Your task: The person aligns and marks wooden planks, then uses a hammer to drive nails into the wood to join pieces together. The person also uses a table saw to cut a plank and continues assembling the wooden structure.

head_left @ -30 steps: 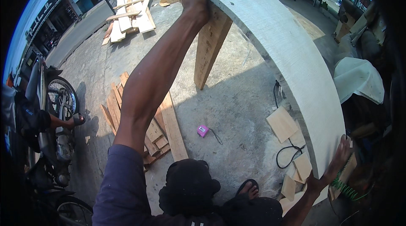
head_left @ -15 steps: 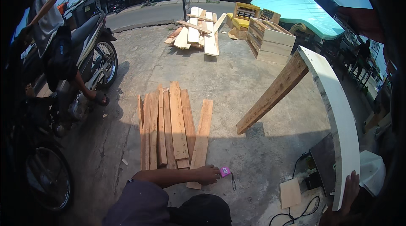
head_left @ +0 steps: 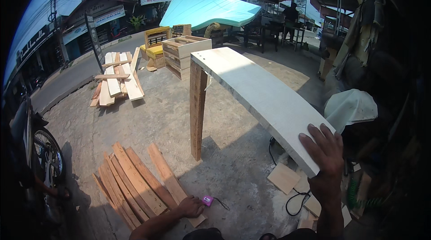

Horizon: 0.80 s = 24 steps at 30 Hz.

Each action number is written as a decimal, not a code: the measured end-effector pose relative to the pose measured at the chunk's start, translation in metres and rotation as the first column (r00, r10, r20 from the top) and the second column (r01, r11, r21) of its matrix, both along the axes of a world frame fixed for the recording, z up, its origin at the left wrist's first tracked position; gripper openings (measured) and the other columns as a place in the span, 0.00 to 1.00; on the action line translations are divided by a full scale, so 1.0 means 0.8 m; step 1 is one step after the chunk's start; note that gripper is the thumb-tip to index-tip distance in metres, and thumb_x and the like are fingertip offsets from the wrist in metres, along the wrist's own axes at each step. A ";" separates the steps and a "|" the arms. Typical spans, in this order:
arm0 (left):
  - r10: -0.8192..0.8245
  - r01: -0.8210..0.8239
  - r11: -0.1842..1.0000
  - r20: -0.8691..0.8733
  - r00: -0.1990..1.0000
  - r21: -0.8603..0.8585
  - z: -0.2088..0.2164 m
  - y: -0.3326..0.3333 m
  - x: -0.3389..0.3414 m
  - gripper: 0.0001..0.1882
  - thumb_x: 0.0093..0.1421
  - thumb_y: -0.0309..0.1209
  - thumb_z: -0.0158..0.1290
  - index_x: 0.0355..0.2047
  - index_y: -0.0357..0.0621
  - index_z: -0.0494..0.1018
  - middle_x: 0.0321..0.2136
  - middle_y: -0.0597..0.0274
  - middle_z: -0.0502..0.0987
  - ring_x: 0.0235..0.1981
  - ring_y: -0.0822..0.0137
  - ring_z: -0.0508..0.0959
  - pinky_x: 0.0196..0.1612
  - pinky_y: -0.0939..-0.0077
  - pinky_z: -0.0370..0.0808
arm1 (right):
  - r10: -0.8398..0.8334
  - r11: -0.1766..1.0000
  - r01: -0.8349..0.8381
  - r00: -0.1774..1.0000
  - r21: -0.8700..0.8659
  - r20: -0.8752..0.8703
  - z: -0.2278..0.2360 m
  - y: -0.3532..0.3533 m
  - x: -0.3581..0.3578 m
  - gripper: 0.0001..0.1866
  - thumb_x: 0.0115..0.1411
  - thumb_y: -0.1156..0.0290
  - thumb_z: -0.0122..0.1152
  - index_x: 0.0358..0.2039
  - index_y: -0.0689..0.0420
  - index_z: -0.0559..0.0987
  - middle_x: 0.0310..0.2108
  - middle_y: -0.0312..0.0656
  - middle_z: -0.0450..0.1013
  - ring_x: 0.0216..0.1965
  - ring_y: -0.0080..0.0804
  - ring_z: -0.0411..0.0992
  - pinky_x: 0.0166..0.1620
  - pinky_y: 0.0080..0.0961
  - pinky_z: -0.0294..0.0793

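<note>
My right hand (head_left: pixel 324 150) grips the near end of a wide pale wooden board (head_left: pixel 251 85), its fingers spread over the top face and the thumb low at the edge. The board slants away from me, its far end joined to an upright brown wooden post (head_left: pixel 197 110) that stands on the concrete. Low at the front, my left hand (head_left: pixel 192 207) has its fingers curled over the edge of a brown plank (head_left: pixel 168 175), against a pink tape measure (head_left: pixel 208 200) with a dark wrist strap. Its fingertips are partly hidden.
Several brown planks (head_left: pixel 130 186) lie at the left. Farther off are a pile of pale boards (head_left: pixel 119 80) and a slatted wooden crate (head_left: pixel 186 56). A motorbike (head_left: pixel 40 150) is at far left. Square wood offcuts (head_left: pixel 284 178) and a black cable (head_left: pixel 296 202) lie beside my right arm.
My view has swung right, so the planks and motorbike sit farther left. The right hand and board show more fully. My left hand stays by the tape measure.
</note>
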<state>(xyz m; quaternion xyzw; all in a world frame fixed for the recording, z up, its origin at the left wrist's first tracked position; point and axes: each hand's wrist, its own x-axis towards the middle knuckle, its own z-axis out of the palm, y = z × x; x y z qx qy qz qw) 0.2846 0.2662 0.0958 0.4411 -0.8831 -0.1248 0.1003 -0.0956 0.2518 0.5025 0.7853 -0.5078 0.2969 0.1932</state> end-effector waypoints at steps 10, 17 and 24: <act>0.171 -0.369 0.927 -0.799 0.576 -0.068 0.385 -0.095 -0.107 0.35 0.78 0.48 0.26 0.25 0.39 0.74 0.19 0.52 0.74 0.21 0.48 0.77 0.26 0.56 0.70 | 0.147 0.988 -0.150 0.987 0.039 0.058 0.019 -0.031 0.008 0.40 0.50 0.88 0.65 0.64 0.43 0.76 0.64 0.46 0.73 0.68 0.48 0.66 0.68 0.54 0.57; 0.214 -0.173 0.962 -0.977 0.010 0.209 0.447 -0.095 -0.180 0.41 0.74 0.66 0.22 0.42 0.42 0.73 0.29 0.59 0.77 0.28 0.68 0.79 0.34 0.73 0.78 | 0.269 0.963 -0.269 0.963 -0.023 0.025 0.038 -0.054 0.029 0.33 0.56 0.84 0.65 0.63 0.50 0.76 0.60 0.48 0.75 0.64 0.48 0.70 0.65 0.49 0.63; 0.189 -0.024 0.982 -0.981 0.036 0.188 0.447 -0.101 -0.205 0.40 0.75 0.63 0.23 0.45 0.41 0.73 0.33 0.60 0.77 0.34 0.69 0.79 0.38 0.75 0.79 | 0.388 0.922 -0.388 0.922 -0.016 -0.004 0.054 -0.059 0.038 0.31 0.58 0.88 0.56 0.62 0.54 0.76 0.61 0.50 0.75 0.65 0.49 0.70 0.68 0.47 0.65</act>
